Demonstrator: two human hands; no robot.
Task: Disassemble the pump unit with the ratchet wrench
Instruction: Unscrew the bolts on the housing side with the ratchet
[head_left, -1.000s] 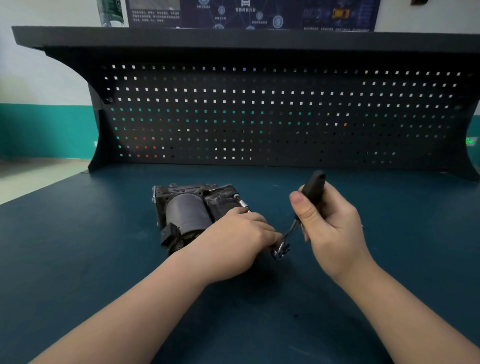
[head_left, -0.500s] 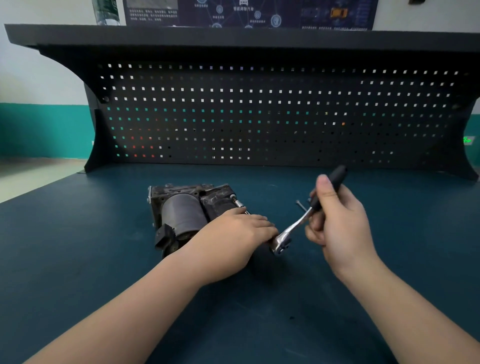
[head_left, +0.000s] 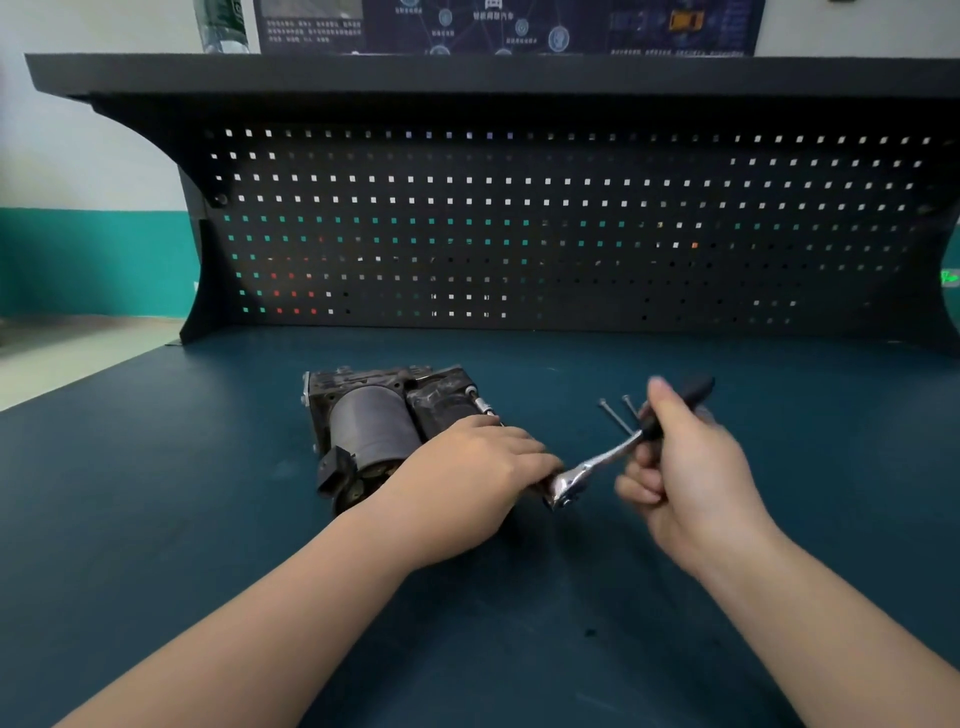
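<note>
Right hand (head_left: 691, 478): our grip clamped on ratchet wrench (head_left: 602, 460) handle. Left hand (head_left: 467, 475): closed over the wrench extension beside pump unit (head_left: 379, 426), on counter (head_left: 156, 519). Two loose bolts (head_left: 618, 413) nearby. Risk: socket slipping off under an angled pull.

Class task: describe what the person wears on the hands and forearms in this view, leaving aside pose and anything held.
Nothing shows on either limb. The left hand and the right hand are gloveless, and both forearms are bare to the bottom edge of the picture, with no sleeve or cuff in view. No watch, bracelet or ring can be made out; the right hand is slightly blurred.
</note>
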